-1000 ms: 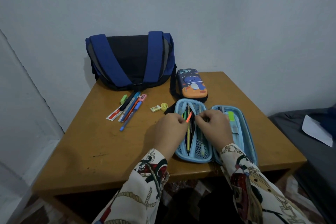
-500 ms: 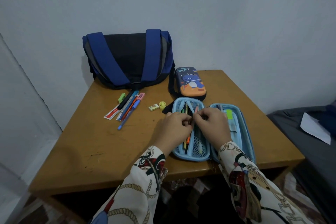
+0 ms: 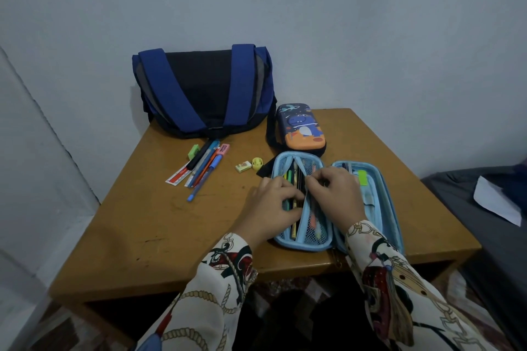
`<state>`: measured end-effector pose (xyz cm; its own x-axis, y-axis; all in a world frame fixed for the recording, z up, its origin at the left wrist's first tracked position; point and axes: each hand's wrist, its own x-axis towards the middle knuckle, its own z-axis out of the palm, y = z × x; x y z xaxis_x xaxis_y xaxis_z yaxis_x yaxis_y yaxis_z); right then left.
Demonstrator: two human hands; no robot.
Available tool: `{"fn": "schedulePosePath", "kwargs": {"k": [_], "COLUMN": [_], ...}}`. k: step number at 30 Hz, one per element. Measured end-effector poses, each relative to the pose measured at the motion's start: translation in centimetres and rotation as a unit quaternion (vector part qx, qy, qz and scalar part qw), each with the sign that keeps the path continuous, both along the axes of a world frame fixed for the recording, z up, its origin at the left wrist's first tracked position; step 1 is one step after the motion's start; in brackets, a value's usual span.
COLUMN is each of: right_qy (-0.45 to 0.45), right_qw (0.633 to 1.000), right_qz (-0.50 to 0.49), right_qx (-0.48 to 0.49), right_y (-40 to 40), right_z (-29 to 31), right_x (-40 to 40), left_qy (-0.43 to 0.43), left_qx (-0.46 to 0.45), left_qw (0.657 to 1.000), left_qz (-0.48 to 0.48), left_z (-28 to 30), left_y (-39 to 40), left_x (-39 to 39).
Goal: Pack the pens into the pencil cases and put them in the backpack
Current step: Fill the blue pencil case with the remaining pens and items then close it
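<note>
A: Where is the open pencil case (image 3: 302,242)?
B: Lying flat at the front edge of the worktop (image 3: 159,225), both light-blue halves spread. The left half has mesh pockets and a middle divider; pens and pencils lie inside it.

A: Left hand (image 3: 271,208)?
B: On the left half, fingers curled down onto the pens there. Grip: closed on something in that half, but I cannot tell which item.

A: Right hand (image 3: 336,194)?
B: Just beside the left, over the divider, fingertips bent and pinching at the pocket edge. Whether it pinches a pen or the fabric, I cannot tell.

A: Loose pens (image 3: 204,168)?
B: A bundle on the worktop well left of the case, beside a ruler (image 3: 178,175), a green piece (image 3: 194,151) and a pink eraser (image 3: 224,149). A small eraser (image 3: 243,166) and a yellow sharpener (image 3: 257,163) lie nearer the case.

A: Second pencil case (image 3: 301,131)?
B: Zipped up, dinosaur print, behind the open one.

A: Backpack (image 3: 204,91)?
B: Blue and black, at the back against the wall (image 3: 370,23).
</note>
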<state>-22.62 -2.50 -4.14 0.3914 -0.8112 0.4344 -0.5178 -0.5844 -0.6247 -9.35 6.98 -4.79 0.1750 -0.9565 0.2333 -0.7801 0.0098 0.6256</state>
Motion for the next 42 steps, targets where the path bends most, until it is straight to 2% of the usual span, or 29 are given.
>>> {"fn": "schedulePosePath", "kwargs": {"k": [4, 9, 13, 19, 24, 30, 38, 42], "right_qy": [0.003, 0.006, 0.003, 0.003, 0.007, 0.007, 0.003, 0.002], "right_qw": [1.0, 1.0, 1.0, 1.0, 1.0, 1.0, 1.0, 1.0], "right_qz": [0.0, -0.004, -0.002, -0.003, -0.005, -0.001, 0.0, 0.001], "right_qx": [-0.001, 0.001, 0.002, 0.0, 0.0, -0.002, -0.007, -0.001], "right_y": [0.1, 0.2, 0.1, 0.1, 0.1, 0.1, 0.2, 0.2], "right_z": [0.1, 0.2, 0.2, 0.1, 0.1, 0.1, 0.2, 0.1], "right_x": [0.0, 0.0, -0.1, 0.0, -0.1, -0.1, -0.1, -0.2], "left_qy": [0.021, 0.117, 0.1, 0.152, 0.153, 0.097, 0.12, 0.087], "left_qx": [-0.023, -0.05, -0.055, -0.062, -0.054, -0.028, -0.028, -0.031], "left_qw": [0.999, 0.992, 0.993, 0.985, 0.987, 0.994, 0.992, 0.995], "left_qz": [0.016, 0.018, 0.037, 0.047, 0.019, -0.041, -0.038, -0.043], "left_z": [0.0, 0.2, -0.2, -0.4, -0.8, -1.4, -1.2, -1.0], "left_y": [0.1, 0.3, 0.3, 0.5, 1.0, 1.5, 1.5, 1.6], "left_x": [-0.3, 0.2, 0.6, 0.6, 0.9, 1.1, 1.0, 0.9]}}
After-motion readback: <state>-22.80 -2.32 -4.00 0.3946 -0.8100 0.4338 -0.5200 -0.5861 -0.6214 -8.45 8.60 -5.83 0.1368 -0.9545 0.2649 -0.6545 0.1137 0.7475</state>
